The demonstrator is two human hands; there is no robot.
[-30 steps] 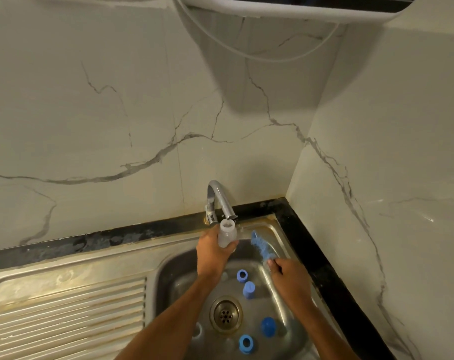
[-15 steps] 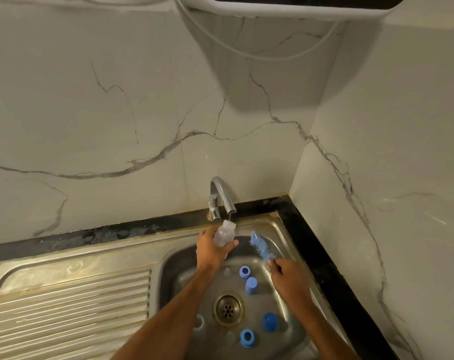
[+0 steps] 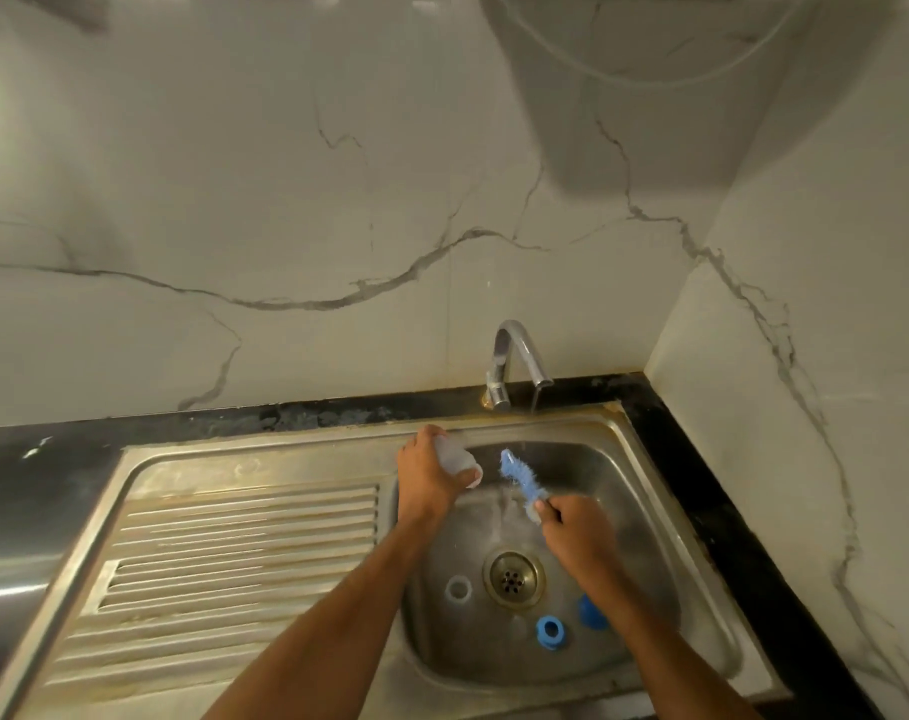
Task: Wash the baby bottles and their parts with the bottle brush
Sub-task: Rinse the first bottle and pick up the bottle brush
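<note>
My left hand (image 3: 427, 478) grips a clear baby bottle (image 3: 456, 459), tilted with its mouth pointing right, over the sink basin's back left part. My right hand (image 3: 571, 530) holds the handle of a blue bottle brush (image 3: 518, 475), whose bristled head points up and left, just right of the bottle's mouth and apart from it. On the basin floor lie a blue ring (image 3: 548, 632), a blue cap (image 3: 590, 613) partly hidden by my right forearm, and a pale ring (image 3: 458, 589).
A steel sink (image 3: 644, 491) with a drain (image 3: 513, 579) sits in a corner of marbled walls. The chrome tap (image 3: 514, 363) stands behind the basin with a thin stream of water falling. A ribbed drainboard (image 3: 223, 558) lies to the left; a black counter edge runs behind.
The left hand has pulled the bottle down and left, away from under the tap, and tipped it sideways. The brush stays beside it. The camera view has shifted left.
</note>
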